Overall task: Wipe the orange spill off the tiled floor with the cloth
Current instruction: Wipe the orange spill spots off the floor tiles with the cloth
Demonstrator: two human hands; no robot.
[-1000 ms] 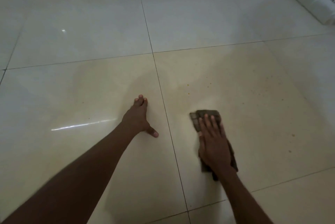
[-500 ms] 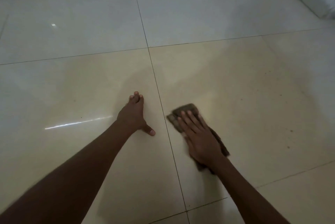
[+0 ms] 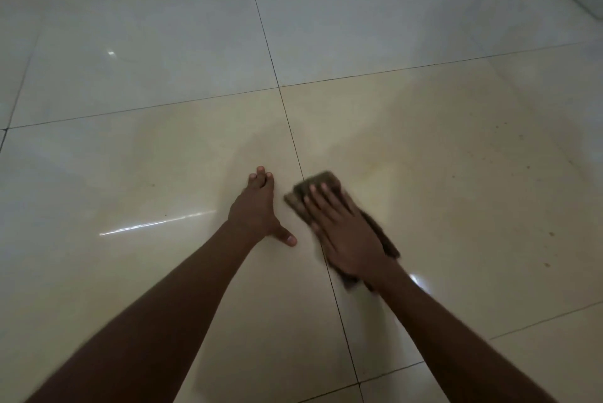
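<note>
Brown and folded, the cloth (image 3: 329, 197) now lies pressed flat under the right hand (image 3: 346, 233), straddling the grout line (image 3: 293, 141) between two tiles; a second ago it sat farther right, wholly on the right-hand tile, so the stroke has swept it leftward toward the other hand. The right fingers (image 3: 323, 197) are stretched out straight on top of the cloth, pinning it down by pressure, not curled around it, and the cloth's blurred edges suggest it is in motion. The left hand (image 3: 257, 210) has not shifted: it is planted on the tiled floor (image 3: 130, 174) just left of the grout line, fingers released and held together, thumb splayed out, bearing weight and holding nothing. The small orange dots that showed ahead of the cloth a second ago can no longer be made out there, which suggests that patch has been taken up. What remains of the spill (image 3: 551, 234) is a scatter of faint specks well to the right on the same tile, with a pale yellowish film (image 3: 385, 171) just beside the cloth. The job looks partly done, and the next passes probably need to carry the cloth back rightward over those specks.
</note>
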